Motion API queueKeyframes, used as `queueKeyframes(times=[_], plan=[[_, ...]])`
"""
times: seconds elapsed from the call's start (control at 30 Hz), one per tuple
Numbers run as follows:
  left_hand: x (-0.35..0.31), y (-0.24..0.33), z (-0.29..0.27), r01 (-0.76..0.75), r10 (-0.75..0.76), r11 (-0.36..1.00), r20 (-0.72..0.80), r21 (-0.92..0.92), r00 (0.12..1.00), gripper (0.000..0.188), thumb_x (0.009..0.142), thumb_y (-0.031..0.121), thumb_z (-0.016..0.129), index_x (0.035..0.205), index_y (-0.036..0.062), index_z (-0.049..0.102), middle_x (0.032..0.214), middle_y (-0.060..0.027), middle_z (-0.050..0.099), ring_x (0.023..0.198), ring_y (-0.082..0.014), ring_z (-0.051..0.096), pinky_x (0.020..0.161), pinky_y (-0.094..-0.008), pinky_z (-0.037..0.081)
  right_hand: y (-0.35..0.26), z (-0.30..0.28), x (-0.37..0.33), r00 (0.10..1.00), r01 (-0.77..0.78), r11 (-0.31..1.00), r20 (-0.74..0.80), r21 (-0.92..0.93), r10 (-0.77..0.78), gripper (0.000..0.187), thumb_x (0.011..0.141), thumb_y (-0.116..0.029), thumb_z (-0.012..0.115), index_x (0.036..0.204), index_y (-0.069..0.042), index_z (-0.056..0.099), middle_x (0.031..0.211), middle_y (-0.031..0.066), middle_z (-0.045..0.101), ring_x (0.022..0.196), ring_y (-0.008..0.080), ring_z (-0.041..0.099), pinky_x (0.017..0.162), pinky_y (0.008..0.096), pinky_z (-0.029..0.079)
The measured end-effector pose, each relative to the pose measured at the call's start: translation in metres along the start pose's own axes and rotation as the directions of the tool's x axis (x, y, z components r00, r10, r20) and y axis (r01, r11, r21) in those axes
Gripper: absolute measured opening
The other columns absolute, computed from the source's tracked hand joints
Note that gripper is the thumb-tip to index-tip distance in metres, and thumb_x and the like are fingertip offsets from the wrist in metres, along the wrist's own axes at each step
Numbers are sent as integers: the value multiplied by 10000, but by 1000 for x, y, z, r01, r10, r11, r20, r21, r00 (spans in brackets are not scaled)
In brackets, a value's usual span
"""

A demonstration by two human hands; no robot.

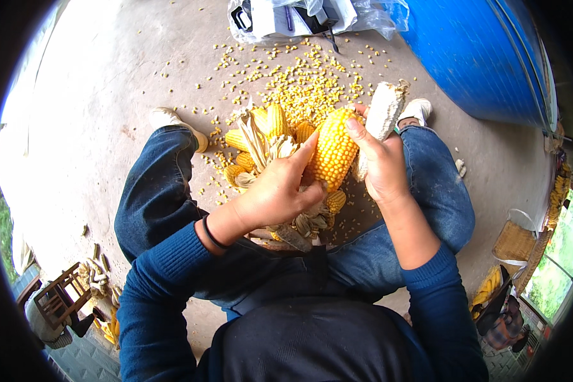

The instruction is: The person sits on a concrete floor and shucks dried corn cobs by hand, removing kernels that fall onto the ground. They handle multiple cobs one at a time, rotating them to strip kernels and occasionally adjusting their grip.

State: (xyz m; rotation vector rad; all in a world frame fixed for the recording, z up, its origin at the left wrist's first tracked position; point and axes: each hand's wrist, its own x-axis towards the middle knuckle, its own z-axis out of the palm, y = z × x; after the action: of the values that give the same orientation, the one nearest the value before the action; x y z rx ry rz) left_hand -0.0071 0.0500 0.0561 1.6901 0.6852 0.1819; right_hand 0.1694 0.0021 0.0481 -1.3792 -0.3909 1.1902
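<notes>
A full yellow ear of corn (335, 153) is held upright between both of my hands, above the pile in front of me. My left hand (279, 191) grips its left side and lower end, fingers closed round it. My right hand (386, 167) has its thumb pressed on the ear's upper right side. A pale stripped corncob (386, 109) is also in the right hand, slanting up past the thumb; its grip there is partly hidden. Below lie several ears of corn (276, 121) with dry husks (254, 141), partly covered by my hands.
Loose yellow kernels (309, 83) are spread over the concrete floor (140, 70) between my feet. Beyond them lies clear plastic wrapping (393, 14) with papers and dark items. A big blue container (471, 57) stands far right. A wooden chair (60, 298) is at lower left.
</notes>
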Motion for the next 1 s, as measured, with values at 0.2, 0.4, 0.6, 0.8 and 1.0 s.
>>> queueKeyframes(times=[0.2,0.4,0.6,0.8,1.0], plan=[[1,-15,11,-11,33,984,-122,178,992,586,784,72,508,1315,-96,326,819,-239,593,725,-346,609,675,-383,486,3,4,-4,989,150,974,12,-170,-150,299,826,-105,683,1078,21,582,956,33,612,853,85,563,770,223,450],[5,-19,3,224,-203,910,97,-349,974,564,844,38,461,1372,-73,298,1178,-101,538,1074,-152,519,919,-273,420,0,2,-1,992,117,990,-33,-78,-120,356,827,-117,684,1131,23,560,975,40,609,859,85,560,776,218,445],[3,-12,5,146,-140,980,51,-137,989,623,838,96,550,1372,-70,274,1003,-113,581,908,-141,566,804,-287,472,-1,2,-2,993,110,992,-24,-59,-112,366,828,-117,682,1136,33,553,998,47,602,866,88,559,789,221,445],[6,-10,11,109,-116,988,-57,-107,992,585,797,160,571,1278,-102,364,871,-278,602,813,-376,619,731,-410,488,-2,4,-7,993,120,978,10,-172,-120,413,831,-69,666,1191,41,496,1047,53,574,927,100,548,848,236,433],[7,-24,9,213,-190,959,136,-188,972,592,799,27,538,1342,-14,304,986,-107,582,882,-142,565,758,-283,473,4,6,-13,997,75,987,1,-142,-75,414,830,-71,667,1194,27,496,1035,57,586,921,107,562,840,238,446]])
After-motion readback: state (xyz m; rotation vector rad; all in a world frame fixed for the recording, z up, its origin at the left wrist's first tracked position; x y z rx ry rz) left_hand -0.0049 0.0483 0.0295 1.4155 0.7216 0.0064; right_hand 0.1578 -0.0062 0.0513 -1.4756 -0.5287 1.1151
